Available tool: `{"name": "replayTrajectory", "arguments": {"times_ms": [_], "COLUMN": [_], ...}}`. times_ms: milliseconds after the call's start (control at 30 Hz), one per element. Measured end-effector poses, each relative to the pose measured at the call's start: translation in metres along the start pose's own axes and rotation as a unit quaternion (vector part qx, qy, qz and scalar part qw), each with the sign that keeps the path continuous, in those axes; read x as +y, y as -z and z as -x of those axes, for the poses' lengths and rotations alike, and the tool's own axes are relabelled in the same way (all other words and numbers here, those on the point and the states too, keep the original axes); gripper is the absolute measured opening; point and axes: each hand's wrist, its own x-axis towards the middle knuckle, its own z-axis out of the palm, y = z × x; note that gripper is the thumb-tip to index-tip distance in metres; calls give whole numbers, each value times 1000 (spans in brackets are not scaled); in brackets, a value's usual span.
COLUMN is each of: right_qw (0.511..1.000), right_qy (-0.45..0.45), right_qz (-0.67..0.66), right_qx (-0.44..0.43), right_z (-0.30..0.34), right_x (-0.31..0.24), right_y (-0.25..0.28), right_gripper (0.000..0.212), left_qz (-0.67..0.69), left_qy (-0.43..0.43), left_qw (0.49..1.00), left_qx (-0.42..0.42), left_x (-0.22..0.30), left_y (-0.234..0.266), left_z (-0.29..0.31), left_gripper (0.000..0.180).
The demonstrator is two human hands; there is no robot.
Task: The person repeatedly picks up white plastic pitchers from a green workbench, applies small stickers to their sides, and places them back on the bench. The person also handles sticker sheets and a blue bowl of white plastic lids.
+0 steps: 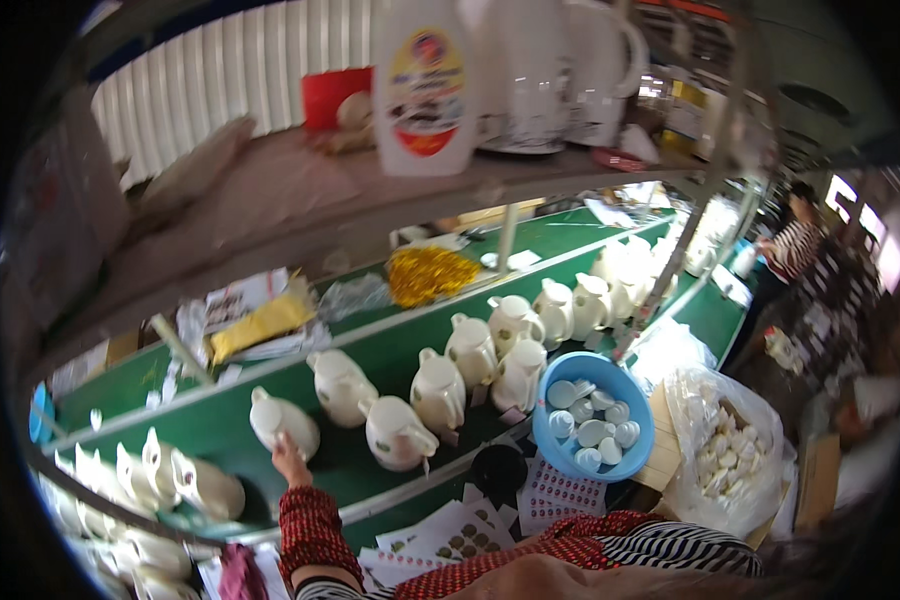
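Observation:
My left hand (290, 460), in a red dotted sleeve, reaches up from the lower edge. Its fingers are closed against the near side of a white jug (279, 422) that leans on the green conveyor belt (270, 375); the exact hold is partly hidden. Just right of it stand a white jug (341, 388) and another white jug (397, 433) with its handle toward the lower right. Several more jugs (518, 372) run in rows toward the far right. Left of my hand sits a further group of white jugs (207, 487). My right hand does not show.
A blue basin (544, 440) of round white lids stands at the belt's near edge, beside a clear bag (685, 480) of white parts. Sticker sheets (555, 495) lie near me. Overhead, a shelf (270, 190) carries a white bottle (425, 145). Another person (795, 245) works far right.

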Motion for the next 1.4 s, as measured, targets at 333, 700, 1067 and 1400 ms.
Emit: {"name": "replayTrajectory", "arguments": {"times_ms": [333,700,1067,1400], "right_qw": [994,979,380,594], "right_qy": [24,129,117,-133], "right_qz": [-56,-83,250,154], "right_qx": [86,138,883,778], "right_z": [24,92,482,512], "right_x": [-8,18,-20,-23], "right_y": [-6,-4,439,584], "right_gripper": [28,15,7,32], "left_qz": [-328,-304,-348,-348], "left_qy": [-109,-23,41,99], "left_qw": [930,895,875,892], "left_qx": [122,-324,-335,-271], "left_x": [6,38,61,65], "left_y": [18,10,-14,4], "left_z": [40,381,443,466], "left_gripper": [41,19,20,22]}}
